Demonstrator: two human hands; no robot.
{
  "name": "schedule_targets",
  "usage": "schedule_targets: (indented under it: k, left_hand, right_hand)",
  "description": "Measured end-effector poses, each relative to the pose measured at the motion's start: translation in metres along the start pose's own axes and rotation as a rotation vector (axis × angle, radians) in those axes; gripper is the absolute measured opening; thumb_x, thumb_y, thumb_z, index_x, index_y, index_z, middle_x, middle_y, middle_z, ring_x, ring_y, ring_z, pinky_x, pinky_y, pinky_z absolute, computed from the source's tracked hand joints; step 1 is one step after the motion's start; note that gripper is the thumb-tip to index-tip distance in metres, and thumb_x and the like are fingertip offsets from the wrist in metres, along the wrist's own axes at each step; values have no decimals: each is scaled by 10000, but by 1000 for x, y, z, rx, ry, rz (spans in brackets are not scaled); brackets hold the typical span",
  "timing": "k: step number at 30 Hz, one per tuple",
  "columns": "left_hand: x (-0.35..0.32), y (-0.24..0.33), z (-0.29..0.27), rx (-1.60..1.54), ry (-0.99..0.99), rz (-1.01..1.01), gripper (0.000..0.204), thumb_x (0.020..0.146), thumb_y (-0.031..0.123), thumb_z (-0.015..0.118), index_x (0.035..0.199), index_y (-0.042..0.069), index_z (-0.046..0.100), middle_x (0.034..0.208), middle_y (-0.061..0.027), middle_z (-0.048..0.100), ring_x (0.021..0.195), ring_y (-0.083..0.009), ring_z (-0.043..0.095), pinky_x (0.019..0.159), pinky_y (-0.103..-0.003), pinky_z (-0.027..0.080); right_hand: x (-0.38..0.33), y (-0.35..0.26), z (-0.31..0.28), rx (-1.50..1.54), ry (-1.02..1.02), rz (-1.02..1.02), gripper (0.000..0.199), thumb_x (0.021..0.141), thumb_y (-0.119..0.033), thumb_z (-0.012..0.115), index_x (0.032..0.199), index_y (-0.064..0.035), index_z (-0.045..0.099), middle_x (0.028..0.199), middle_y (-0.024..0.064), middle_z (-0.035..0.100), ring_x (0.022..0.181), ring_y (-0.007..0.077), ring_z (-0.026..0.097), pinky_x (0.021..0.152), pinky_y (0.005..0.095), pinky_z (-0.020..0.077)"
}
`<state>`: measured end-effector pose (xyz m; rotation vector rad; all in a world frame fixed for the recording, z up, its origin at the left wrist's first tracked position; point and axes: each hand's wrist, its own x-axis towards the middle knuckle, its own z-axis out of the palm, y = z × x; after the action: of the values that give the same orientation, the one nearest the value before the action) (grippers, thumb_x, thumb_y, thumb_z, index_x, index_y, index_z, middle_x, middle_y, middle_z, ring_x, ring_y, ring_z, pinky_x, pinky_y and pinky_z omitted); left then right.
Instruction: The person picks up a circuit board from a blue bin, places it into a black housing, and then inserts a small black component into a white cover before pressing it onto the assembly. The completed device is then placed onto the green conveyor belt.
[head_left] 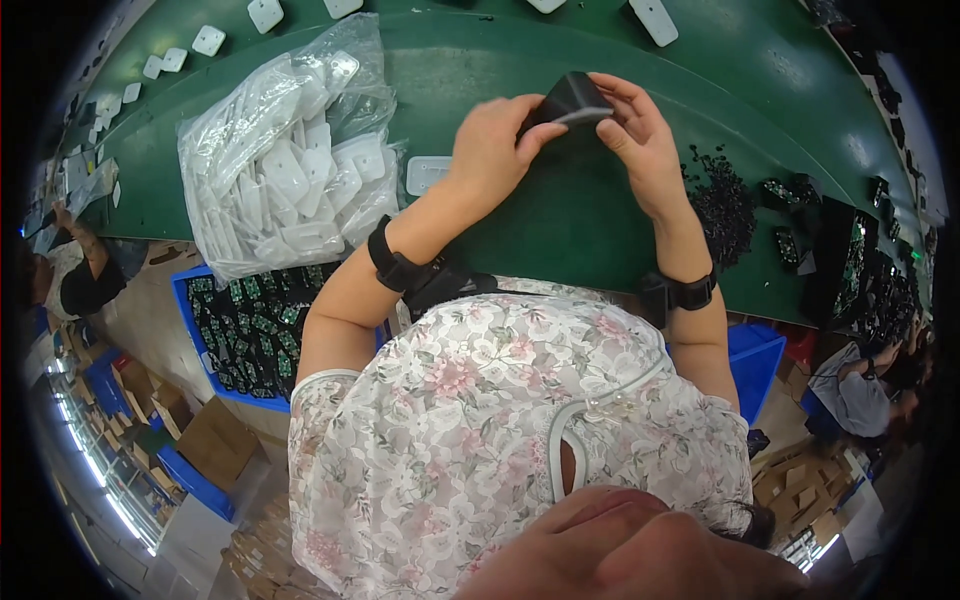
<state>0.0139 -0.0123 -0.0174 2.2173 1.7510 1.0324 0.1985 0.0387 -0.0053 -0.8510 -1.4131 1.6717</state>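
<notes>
Both my hands hold a black box-shaped housing above the green table, tilted, with a pale edge along its near side. My left hand grips its left side, thumb on the near edge. Fingers of my right hand curl round the right side, the thumb close to the pale edge. What lies inside the housing cannot be seen. Beside my left wrist, a white rounded plate lies flat on the table. To the left is a clear plastic bag full of similar white plates.
A pile of small black parts lies right of my right forearm, with circuit boards beyond. White plates are strung along the green table's far side. Below its near edge, a blue crate holds many circuit boards. Other people sit at both sides.
</notes>
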Motion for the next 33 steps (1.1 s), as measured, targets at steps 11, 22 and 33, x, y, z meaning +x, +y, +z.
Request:
schedule_targets:
  k: [11,22,33]
  left_hand:
    - [-1,17,-8,-654,-114,-291,406,817,192,709,1166,24,590,972,-111,656,747,-208,615,675,-303,502]
    - [-58,-16,-99,-156,53,-353,237,792,61,678,1027,47,646,940,-95,638,819,-249,591,720,-349,483]
    - [-69,-15,-85,366,-227,-40,512,695,123,697,1190,76,570,1134,-33,561,1047,-228,517,824,-352,414]
  right_hand:
    - [57,-37,-105,-489,385,-282,365,863,-99,670,1203,-10,575,1095,84,616,1003,146,578,894,269,455]
    - [109,-57,-208,-842,-50,170,375,876,-247,658,1208,-78,620,1068,22,634,979,136,562,879,264,422]
    - [130,-45,-220,-787,-71,253,397,876,-330,650,1221,-134,627,1037,-12,632,951,115,535,850,252,395]
